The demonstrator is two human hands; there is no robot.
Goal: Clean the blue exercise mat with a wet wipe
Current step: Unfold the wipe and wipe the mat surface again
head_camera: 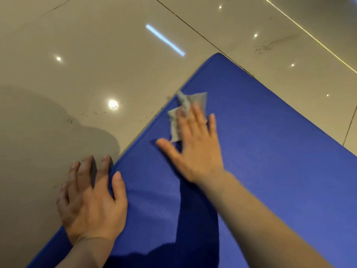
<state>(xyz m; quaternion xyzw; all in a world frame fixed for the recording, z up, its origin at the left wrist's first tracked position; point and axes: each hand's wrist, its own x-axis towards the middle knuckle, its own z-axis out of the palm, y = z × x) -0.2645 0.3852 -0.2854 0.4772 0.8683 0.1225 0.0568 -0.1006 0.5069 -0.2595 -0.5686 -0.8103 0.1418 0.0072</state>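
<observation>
The blue exercise mat (270, 151) lies on the floor and runs from the lower left to a far corner at the upper middle. A crumpled white wet wipe (185, 107) sits on the mat near its left edge. My right hand (195, 149) presses flat on the wipe with straight, spread fingers; the hand is motion-blurred. My left hand (90, 198) rests flat across the mat's left edge, fingers on the floor and thumb on the mat.
Glossy beige floor tiles (96, 64) surround the mat, with dark grout lines, light reflections and some dark specks near the mat's left edge. My shadow falls on the floor at the left and on the mat's near part.
</observation>
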